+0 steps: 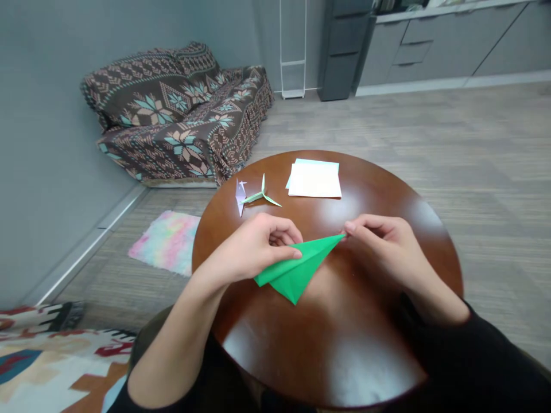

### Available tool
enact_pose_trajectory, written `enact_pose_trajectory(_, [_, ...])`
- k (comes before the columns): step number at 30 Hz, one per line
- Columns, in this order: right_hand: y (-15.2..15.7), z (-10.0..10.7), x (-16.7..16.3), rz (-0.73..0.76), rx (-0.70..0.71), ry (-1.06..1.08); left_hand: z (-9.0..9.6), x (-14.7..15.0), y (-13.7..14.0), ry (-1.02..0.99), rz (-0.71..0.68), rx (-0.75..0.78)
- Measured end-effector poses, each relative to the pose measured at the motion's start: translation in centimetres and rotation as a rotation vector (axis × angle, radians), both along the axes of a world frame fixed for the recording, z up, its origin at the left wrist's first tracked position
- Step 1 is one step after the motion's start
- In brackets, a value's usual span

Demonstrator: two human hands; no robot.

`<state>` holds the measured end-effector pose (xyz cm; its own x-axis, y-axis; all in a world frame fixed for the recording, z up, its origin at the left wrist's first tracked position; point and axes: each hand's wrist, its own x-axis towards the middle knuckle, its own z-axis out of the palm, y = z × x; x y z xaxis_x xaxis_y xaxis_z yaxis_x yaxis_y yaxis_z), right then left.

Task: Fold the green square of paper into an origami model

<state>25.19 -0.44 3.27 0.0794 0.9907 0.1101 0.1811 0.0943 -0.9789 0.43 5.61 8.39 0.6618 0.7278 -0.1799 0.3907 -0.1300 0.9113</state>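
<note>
A sheet of green paper (301, 269), folded into a pointed shape, is held above the table between my two hands. My left hand (269, 244) pinches its left part, thumb on top and the fingers behind, covering some of the upper edge. With thumb and forefinger, my right hand (381, 238) grips the narrow tip at the right. One corner of the paper points down toward me. Farther back on the left stand a pale green folded paper piece (262, 195) and a light purple folded paper piece (240, 198), close together.
On the round brown table (344, 355), a stack of white and pale blue paper (315, 179) lies toward the far edge. Beyond are a sofa with a patterned cover (181, 115), a fluffy pastel mat (167, 241) and grey cabinets (439, 49).
</note>
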Motion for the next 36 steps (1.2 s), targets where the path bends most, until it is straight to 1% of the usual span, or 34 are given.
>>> enact_pose_trajectory(2, [0.1,0.1,0.1,0.022,0.007,0.048,0.0,0.0,0.1,-0.004,0.006,-0.016])
enact_pose_trajectory(6, [-0.2,0.1,-0.5,0.24,-0.11,0.197,-0.1,0.3,0.0,-0.032,0.013,-0.048])
enact_pose_trajectory(8, [-0.4,-0.1,-0.9,0.281,-0.15,0.223,-0.2,0.5,-0.1,-0.058,0.014,-0.054])
enact_pose_trajectory(11, [-0.6,-0.4,-1.2,0.277,-0.165,0.231,-0.4,0.7,-0.3,-0.084,0.017,-0.046])
enact_pose_trajectory(15, [-0.7,-0.7,-1.5,0.217,-0.162,0.236,-0.5,0.9,-0.5,-0.048,0.017,-0.003])
enact_pose_trajectory(20, [-0.9,-0.7,-1.8,0.21,-0.179,0.205,-0.3,1.2,-0.9,-0.032,-0.013,0.007])
enact_pose_trajectory(24, [-1.0,-0.5,-1.9,0.181,-0.177,0.187,-0.4,1.6,-1.2,-0.043,0.012,0.029])
enact_pose_trajectory(30, [-1.0,-0.6,-1.8,0.183,-0.206,0.201,-0.9,2.0,-1.3,0.001,0.033,0.047])
enact_pose_trajectory(36, [-0.9,-0.7,-1.7,0.197,-0.204,0.155,-0.7,1.8,-1.3,0.017,0.013,0.046])
